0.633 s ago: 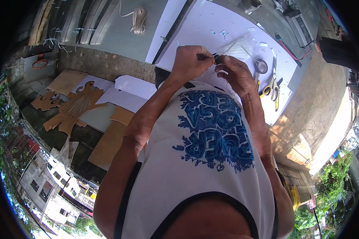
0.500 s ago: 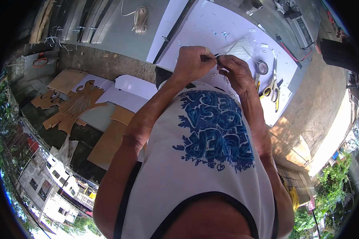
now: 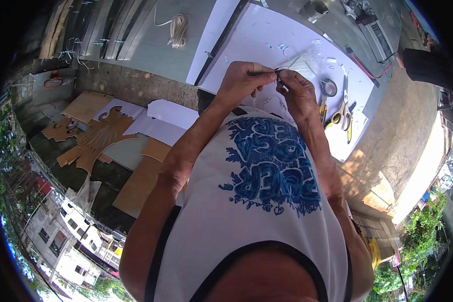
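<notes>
My left hand (image 3: 242,82) and my right hand (image 3: 299,92) meet fingertip to fingertip over the near part of a white sheet (image 3: 246,38). Pinched between them is a small black strip (image 3: 278,71), too small to make out fully. A thin whitish strand (image 3: 276,102) hangs below the fingers near my shirt. Just beyond my hands lies a clear plastic bag (image 3: 304,63) with thin white sticks in it. Right of my right hand are a roll of tape (image 3: 328,88), scissors (image 3: 343,113) with yellow and black handles, and a yellow cutter (image 3: 350,130).
A coil of pale cord (image 3: 178,31) lies on the grey tabletop (image 3: 136,53). A long dark bar (image 3: 221,43) crosses the sheet. At the far right are a metal-cased device (image 3: 376,38) and red and black leads (image 3: 360,64). Cut brown boards (image 3: 103,128) lie lower left.
Both hands stay together at the black strip. My left fingers have straightened a little along it, and the whole view has shifted slightly.
</notes>
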The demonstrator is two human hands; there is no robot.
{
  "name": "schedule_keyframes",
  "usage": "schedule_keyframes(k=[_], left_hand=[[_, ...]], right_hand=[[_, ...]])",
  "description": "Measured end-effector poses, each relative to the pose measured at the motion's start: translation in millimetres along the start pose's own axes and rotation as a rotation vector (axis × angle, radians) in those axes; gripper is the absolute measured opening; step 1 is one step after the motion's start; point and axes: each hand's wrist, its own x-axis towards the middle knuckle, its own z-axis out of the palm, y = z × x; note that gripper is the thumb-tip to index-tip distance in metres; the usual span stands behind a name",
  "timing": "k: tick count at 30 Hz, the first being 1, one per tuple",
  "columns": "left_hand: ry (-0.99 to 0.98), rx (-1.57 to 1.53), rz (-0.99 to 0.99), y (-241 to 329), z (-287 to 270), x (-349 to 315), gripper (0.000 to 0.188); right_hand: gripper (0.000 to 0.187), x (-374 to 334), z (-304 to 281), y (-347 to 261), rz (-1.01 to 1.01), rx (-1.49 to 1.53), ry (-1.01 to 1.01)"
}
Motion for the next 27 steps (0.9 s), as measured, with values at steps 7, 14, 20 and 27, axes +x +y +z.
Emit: schedule_keyframes(k=[7, 14, 20, 27], left_hand=[[0.033, -0.046, -0.027, -1, 1, 3, 0.022], [0.113, 0.176, 0.044, 1, 1, 2, 0.022], [0.118, 0.325, 0.185, 1, -9, 1, 0.02], [0.133, 0.469, 0.424, 3, -11, 2, 0.012]], right_hand=[[0.014, -1, 5, 1, -0.022, -0.009, 0.038], [0.026, -2, 1, -5, -0.025, -0.325, 0.016], [0.027, -12, 4, -43, -0.402, -0.892, 0.01], [0.027, 14, 16, -62, -0.441, -1.146, -0.397]])
